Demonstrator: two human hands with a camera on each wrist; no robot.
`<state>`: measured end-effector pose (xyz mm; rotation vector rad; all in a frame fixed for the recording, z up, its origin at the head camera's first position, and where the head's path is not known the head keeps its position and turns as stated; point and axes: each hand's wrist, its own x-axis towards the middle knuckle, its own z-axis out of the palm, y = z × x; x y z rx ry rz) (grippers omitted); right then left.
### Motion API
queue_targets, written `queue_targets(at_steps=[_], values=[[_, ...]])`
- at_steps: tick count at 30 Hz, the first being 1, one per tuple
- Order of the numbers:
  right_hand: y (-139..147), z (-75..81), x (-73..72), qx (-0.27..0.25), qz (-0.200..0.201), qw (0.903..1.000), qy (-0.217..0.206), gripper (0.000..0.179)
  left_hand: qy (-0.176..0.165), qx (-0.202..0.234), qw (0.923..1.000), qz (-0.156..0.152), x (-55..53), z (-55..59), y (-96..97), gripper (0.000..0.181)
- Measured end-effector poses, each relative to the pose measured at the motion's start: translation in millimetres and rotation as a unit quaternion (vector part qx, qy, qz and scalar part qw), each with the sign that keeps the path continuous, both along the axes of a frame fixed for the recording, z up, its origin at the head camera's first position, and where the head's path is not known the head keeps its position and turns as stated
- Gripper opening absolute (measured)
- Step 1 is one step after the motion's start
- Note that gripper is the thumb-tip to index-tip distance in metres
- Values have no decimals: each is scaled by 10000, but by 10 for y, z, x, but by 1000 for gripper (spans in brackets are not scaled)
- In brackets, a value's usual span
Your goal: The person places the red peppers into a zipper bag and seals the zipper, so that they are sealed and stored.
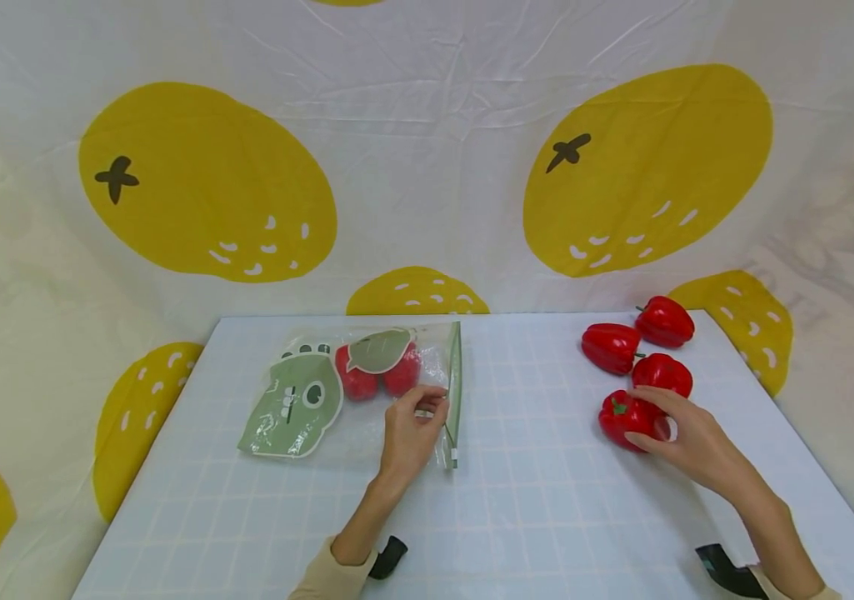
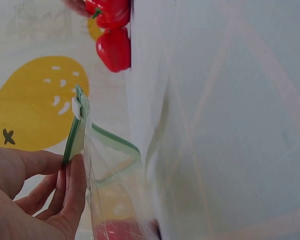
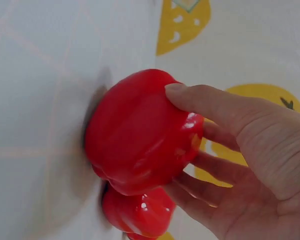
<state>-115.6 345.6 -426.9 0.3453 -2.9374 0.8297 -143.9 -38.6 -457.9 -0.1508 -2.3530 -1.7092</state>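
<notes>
A clear zip bag with green cartoon prints lies on the white table; two red peppers show inside it. My left hand pinches the bag's green zip edge, and in the left wrist view the bag mouth gapes beside my fingers. My right hand grips a red pepper resting on the table, fingers curled round the pepper. Three more red peppers lie just behind it.
A white cloth with large yellow fruit prints hangs behind and drapes around the table. The table's right edge runs close to the pepper group. Bare gridded tabletop lies between the bag and the peppers.
</notes>
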Motion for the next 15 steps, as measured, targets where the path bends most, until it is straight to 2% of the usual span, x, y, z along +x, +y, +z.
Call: queue_targets(at_steps=[7,15], values=[[-108,-25,-71,-239,-93,9989,405,74,-17,3,10000,-10,6,-8,-6,12],[-256,-68,-147,-623,-411,9929,922,72,24,30,10000,-23,7,3,-2,12]])
